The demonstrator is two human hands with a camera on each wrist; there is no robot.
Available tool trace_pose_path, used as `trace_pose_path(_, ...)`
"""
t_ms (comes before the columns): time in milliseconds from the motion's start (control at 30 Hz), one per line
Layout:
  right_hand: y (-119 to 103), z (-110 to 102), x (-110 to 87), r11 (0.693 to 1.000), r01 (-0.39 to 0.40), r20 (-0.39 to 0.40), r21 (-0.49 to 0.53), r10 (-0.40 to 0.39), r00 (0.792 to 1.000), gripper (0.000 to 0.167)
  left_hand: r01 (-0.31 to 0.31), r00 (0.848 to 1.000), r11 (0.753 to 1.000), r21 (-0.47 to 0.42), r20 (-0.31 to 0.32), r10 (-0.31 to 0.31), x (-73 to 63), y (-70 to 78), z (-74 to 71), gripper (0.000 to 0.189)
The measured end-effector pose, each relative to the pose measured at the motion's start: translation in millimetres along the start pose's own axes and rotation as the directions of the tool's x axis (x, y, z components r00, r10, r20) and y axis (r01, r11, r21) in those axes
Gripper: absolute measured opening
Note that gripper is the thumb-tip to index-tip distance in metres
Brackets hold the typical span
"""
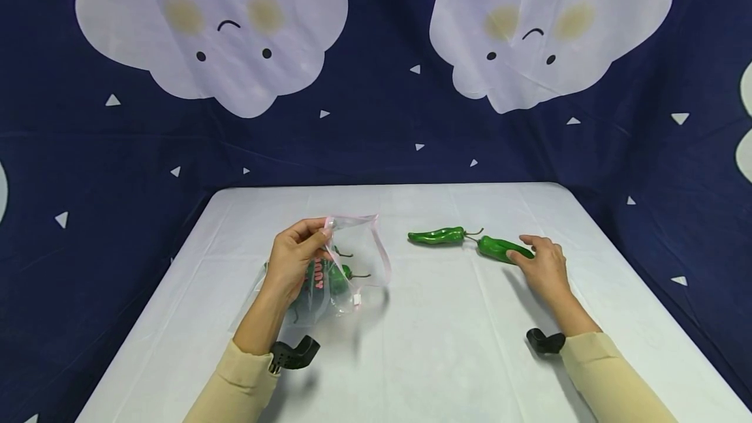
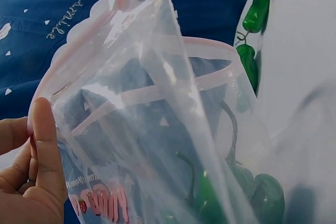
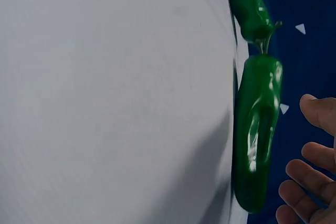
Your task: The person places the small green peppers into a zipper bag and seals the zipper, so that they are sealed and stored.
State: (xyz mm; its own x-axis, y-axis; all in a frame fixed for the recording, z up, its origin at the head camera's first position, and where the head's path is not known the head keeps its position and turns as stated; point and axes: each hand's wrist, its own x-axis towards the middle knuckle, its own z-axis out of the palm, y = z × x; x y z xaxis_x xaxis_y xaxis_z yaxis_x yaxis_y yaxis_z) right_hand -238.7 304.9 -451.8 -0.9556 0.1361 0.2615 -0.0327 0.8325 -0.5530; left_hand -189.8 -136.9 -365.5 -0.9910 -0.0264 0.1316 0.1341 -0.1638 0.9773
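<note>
Between thumb and fingers, my left hand point(image 1: 292, 258) pinches the rim of a clear zip bag point(image 2: 152, 114) with a pink edge and pink lettering. The bag's mouth gapes toward the right, and several green peppers point(image 2: 210, 198) lie inside it. On the table to the right are two more long green peppers, a left one point(image 1: 437, 235) and a right one point(image 1: 496, 248), their stems meeting. My right hand point(image 1: 543, 267) hovers by the right pepper's blunt end, fingers spread and gripping nothing. In the right wrist view, its fingers point(image 3: 307, 177) stand just beside that pepper point(image 3: 257, 135).
A white-covered table point(image 1: 435, 344) spans the space below both hands. Behind it hangs a dark blue cloth point(image 1: 376, 142) with white clouds and triangles. Black mounts sit at both wrists, the left one point(image 1: 296, 352) and the right one point(image 1: 545, 341).
</note>
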Motion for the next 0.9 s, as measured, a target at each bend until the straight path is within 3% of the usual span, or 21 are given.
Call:
trace_pose_path(600, 22.3, -2.3, 5.8, 1.000, 0.000, 0.069, -0.030, 0.002, 0.998, 0.053, 0.001, 1.000, 1.000, 0.000, -0.005, -0.001, -1.1, 0.1, -0.3, 0.029)
trace_pose_path(900, 29.6, 0.4, 5.4, 0.998, -0.037, 0.109, -0.049, 0.042, 0.993, 0.051, 0.009, 1.000, 1.000, 0.016, -0.004, -0.009, -1.1, 0.6, 0.5, 0.024)
